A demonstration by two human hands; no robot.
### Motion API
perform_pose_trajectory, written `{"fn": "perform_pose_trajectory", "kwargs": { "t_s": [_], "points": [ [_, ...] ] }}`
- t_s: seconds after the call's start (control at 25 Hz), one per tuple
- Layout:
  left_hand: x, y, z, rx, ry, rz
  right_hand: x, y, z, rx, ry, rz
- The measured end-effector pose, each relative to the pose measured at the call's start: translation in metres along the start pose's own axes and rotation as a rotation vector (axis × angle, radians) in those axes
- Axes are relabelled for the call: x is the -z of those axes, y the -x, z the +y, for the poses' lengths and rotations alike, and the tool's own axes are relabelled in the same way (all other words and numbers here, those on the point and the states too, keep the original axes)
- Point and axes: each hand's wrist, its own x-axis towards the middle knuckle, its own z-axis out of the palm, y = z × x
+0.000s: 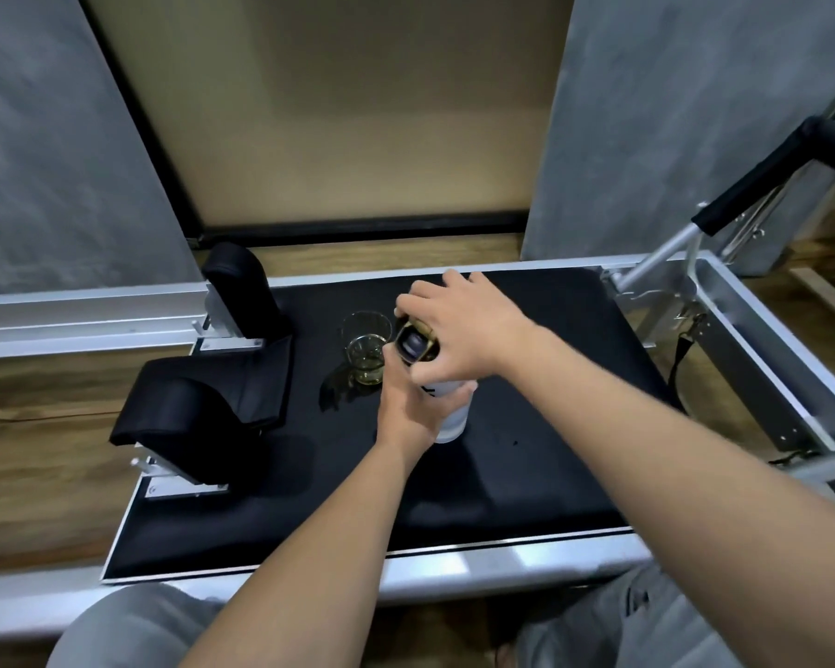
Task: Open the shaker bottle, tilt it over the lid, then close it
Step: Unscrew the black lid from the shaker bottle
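The right hand [459, 330] was curled over the top of the shaker bottle [447, 407], near the middle of the frame. Its fingers wrapped the dark cap part [413, 347] at the bottle's top. I could not tell if that cap was on tight or loose. The left hand [408, 402] came up from below and held the bottle's pale body, with its fingers curled round it. The bottle stood on the black pad [526, 426], leaning a little toward the upper left.

Just left of the bottle top sat a clear cup-like lid [365, 351], open side up, with a bit of yellow liquid in it. It looked almost touching the bottle. A shiny wet patch [333, 392] lay on the pad right below and left of it, so some liquid had likely landed outside.

What could go wrong: the bottle top was very close to the clear lid, so a bump from a knuckle could tip it and spill more. The pad was wet there, so things could slide. If the cap went on crooked, the bottle could leak.

For room: the pad was open to the right and toward the bottom of the frame. On the left stood two black cushions [203, 417]. Metal rails [762, 339] ran along the right edge, with a padded bar [762, 176] at the upper right.
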Motion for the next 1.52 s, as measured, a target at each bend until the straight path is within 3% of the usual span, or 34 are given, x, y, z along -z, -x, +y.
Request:
{"fn": "perform_pose_trajectory", "kwargs": {
  "t_s": [0.12, 0.24, 0.36, 0.44, 0.56, 0.64, 0.72, 0.84, 0.92, 1.0, 1.08, 1.16, 1.24, 1.32, 1.4, 1.52],
  "points": [
    [-0.001, 0.005, 0.003, 0.001, -0.01, -0.032, 0.014, 0.0, 0.012, -0.02, -0.168, -0.101],
    [-0.002, 0.004, 0.006, -0.005, 0.066, -0.056, 0.029, -0.01, 0.0, -0.404, -0.36, -0.048],
    [0.001, 0.005, 0.006, 0.056, 0.063, -0.074, 0.03, -0.017, -0.017, -0.65, -0.241, -0.21],
    [0.005, 0.003, 0.011, 0.024, 0.112, -0.06, 0.02, -0.016, -0.022, -0.573, -0.166, -0.247],
    [0.006, 0.003, 0.017, -0.025, -0.031, -0.024, 0.016, -0.009, -0.011, -0.152, -0.157, -0.123],
    [0.0, 0.001, 0.009, -0.009, 0.032, 0.009, 0.017, -0.004, -0.005, -0.003, -0.164, -0.126],
    [-0.001, 0.005, 0.011, 0.064, 0.021, -0.055, 0.016, -0.005, -0.006, -0.08, -0.271, -0.104],
    [0.0, 0.005, 0.004, 0.073, 0.033, -0.064, 0.03, -0.019, -0.015, -0.509, -0.446, 0.128],
    [0.002, 0.004, 0.003, 0.092, 0.029, -0.055, 0.036, -0.023, -0.022, -0.686, -0.376, 0.047],
    [0.004, 0.003, 0.01, 0.118, 0.131, -0.091, 0.021, -0.018, -0.03, -0.691, -0.291, -0.116],
    [0.003, 0.003, 0.024, 0.228, 0.224, -0.109, 0.005, -0.013, -0.03, -0.591, -0.245, -0.084],
    [0.003, 0.005, 0.031, 0.308, 0.358, -0.054, 0.005, -0.004, -0.014, -0.363, -0.19, -0.025],
    [0.0, 0.008, 0.024, 0.252, 0.43, -0.02, 0.014, 0.001, -0.002, -0.115, -0.161, -0.048],
    [-0.001, 0.005, 0.018, 0.184, 0.312, -0.006, 0.02, 0.0, -0.001, -0.032, -0.144, -0.114],
    [-0.002, 0.003, 0.012, 0.131, 0.229, -0.07, 0.028, -0.005, -0.006, -0.151, -0.202, -0.113],
    [0.0, 0.0, 0.003, 0.124, 0.185, -0.087, 0.046, -0.016, -0.014, -0.534, -0.334, -0.049]
  ]
}}
